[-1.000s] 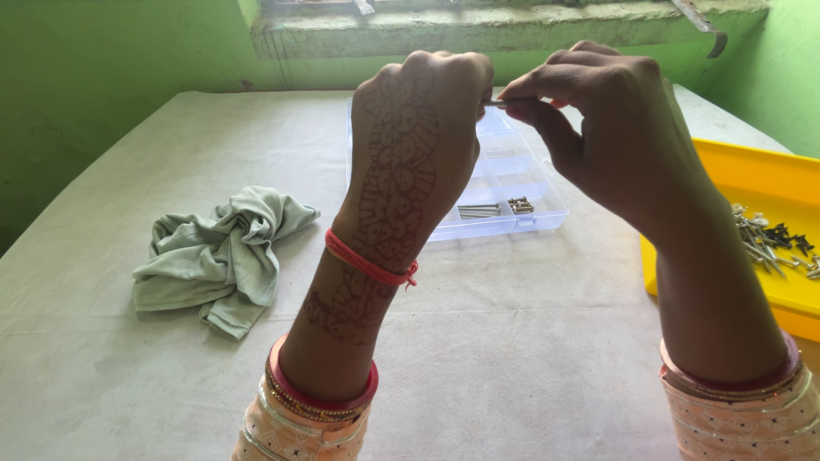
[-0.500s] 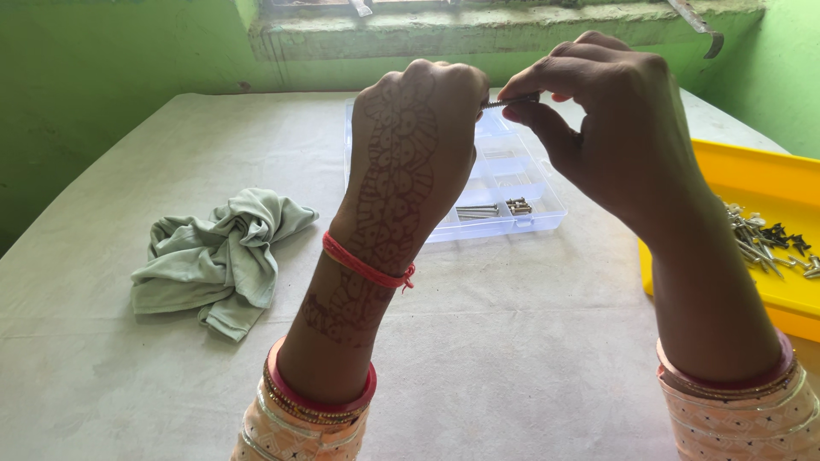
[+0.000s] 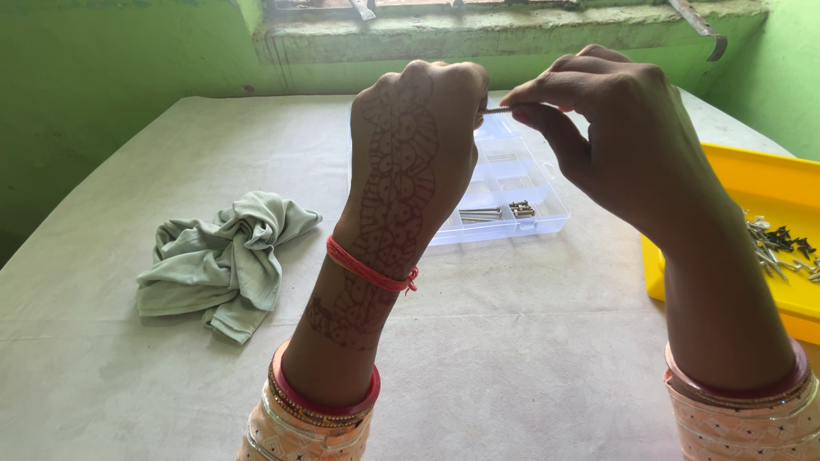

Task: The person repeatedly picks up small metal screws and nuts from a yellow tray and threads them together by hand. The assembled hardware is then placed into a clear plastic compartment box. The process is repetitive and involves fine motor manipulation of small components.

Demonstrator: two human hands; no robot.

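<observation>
Head view, looking down over both raised forearms: nearest are the patterned cuffs and the bangles at each wrist, and on the left forearm a red thread (image 3: 372,271) tied just above the bangles. The left hand (image 3: 414,162), its back covered in a dark drawn pattern, is curled into a loose fist with the fingertips turned away, so what they press on is hidden — though the end of a thin metal screw (image 3: 496,109) runs in between them. The right hand (image 3: 615,141) pinches the other end of that screw between thumb and forefinger, the other fingers folded behind. So the screw sits level between the two hands, held up in the air above the table (image 3: 512,358), with only a short bright stretch of it showing. Below and to the left, a crumpled pale green cloth (image 3: 224,260) lies on the table's whitish cover, well apart from both hands. At the right edge a yellow tray (image 3: 769,183) holds a scatter of small metal screws and fasteners (image 3: 779,249). Farther back, partly hidden behind the left hand, lies a clear plastic box (image 3: 521,183) with compartments — a few long screws and some small dark pieces lie in its near compartments. Beyond the table stands a green wall (image 3: 128,51) with a rough ledge (image 3: 478,30) under a window.
</observation>
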